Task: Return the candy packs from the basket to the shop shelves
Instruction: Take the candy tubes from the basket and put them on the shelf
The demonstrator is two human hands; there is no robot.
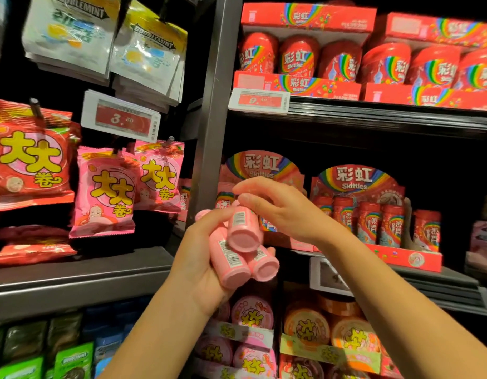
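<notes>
Candy packs [243, 242], three pink tubes, sit bunched in the left hand [201, 258], fingers wrapped around them. Right hand [280, 212] fingers pinch the top tube before dark shop shelves [373, 113] of red Skittles tubs [299, 57]

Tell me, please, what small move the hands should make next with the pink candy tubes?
Probably the right hand should lift the top pink cylindrical candy tube clear of the left hand: its fingers already pinch it, two more tubes remain underneath.
</notes>
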